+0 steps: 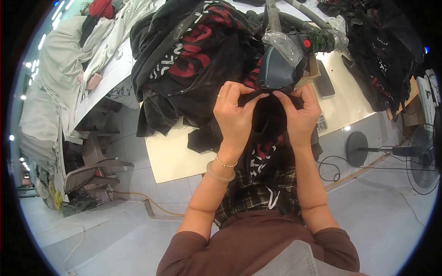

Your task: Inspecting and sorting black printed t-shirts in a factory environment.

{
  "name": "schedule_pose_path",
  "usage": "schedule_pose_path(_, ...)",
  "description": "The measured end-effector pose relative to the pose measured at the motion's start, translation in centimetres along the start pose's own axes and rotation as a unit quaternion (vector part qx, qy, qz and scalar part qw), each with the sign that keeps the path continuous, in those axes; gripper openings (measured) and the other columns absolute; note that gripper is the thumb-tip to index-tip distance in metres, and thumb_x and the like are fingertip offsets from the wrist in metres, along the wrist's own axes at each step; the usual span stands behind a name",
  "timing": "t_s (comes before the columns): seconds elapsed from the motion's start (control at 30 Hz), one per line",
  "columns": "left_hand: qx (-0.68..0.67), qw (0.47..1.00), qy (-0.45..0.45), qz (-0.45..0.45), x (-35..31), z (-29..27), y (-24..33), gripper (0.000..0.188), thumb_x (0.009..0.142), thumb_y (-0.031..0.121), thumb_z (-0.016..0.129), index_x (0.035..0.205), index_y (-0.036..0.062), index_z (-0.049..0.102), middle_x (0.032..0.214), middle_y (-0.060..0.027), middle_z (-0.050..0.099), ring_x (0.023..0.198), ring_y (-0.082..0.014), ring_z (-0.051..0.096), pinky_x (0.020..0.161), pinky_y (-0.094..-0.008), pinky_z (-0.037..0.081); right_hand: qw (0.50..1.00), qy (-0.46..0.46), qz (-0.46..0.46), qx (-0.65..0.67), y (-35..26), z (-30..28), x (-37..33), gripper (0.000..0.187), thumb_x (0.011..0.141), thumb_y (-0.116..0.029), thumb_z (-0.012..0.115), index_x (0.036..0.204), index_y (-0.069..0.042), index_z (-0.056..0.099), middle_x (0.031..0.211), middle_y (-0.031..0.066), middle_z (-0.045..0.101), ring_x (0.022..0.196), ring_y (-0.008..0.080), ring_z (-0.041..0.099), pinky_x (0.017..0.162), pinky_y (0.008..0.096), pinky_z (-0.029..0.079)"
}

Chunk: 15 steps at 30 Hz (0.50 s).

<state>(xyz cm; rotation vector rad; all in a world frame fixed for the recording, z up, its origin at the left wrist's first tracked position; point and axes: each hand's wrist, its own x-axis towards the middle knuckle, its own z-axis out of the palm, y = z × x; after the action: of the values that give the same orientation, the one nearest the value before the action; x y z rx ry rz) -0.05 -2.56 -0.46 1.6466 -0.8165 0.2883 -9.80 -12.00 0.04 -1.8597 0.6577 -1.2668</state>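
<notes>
Both hands pinch the edge of a black garment [269, 115] with red and white print, which hangs down over my lap. My left hand [234, 108], with a ring and bracelets at the wrist, grips the edge between thumb and fingers. A short gap away, my right hand [304, 112] pinches the same edge. The stretched edge lies right at the lower end of a dark blue-grey machine head [277, 69] partly wrapped in clear plastic. Whether the cloth enters the machine is hidden from here.
A heap of black printed garments [184, 60] covers the cream table [170, 158] on the left; more black garments [380, 60] lie at right. A phone [325, 79] rests beside the machine. Ribbed hose [299, 20] runs behind. A chair [94, 168] and a standing fan [421, 154] flank the table.
</notes>
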Motion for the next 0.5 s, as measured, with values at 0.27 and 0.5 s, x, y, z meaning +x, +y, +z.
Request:
schedule_pose_path(0.27, -0.013, 1.000, -0.004, -0.017, 0.3, -0.1, 0.7, 0.024, 0.065, -0.004, 0.080, 0.074, -0.0024, 0.057, 0.073, -0.0063, 0.055, 0.065, -0.0167, 0.053, 0.061, -0.0274, 0.043, 1.000, 0.000, 0.015, -0.006, -0.5, -0.2, -0.1, 0.030, 0.072, -0.004, 0.082, 0.072, 0.002, 0.052, 0.071, 0.0040, 0.045, 0.063, 0.0146, 0.044, 0.058, 0.0255, 0.038)
schedule_pose_path(0.5, -0.019, 0.991, -0.122, -0.050, 0.5, -0.9, 1.1, 0.034, 0.066, 0.004, 0.083, 0.091, -0.0018, 0.061, 0.083, -0.0067, 0.061, 0.077, -0.0173, 0.058, 0.072, -0.0289, 0.048, 0.999, -0.019, 0.008, 0.026, 1.2, -1.3, 0.0, 0.021, 0.072, 0.007, 0.072, 0.083, 0.002, 0.055, 0.079, 0.0059, 0.048, 0.071, 0.0170, 0.049, 0.065, 0.0264, 0.042)
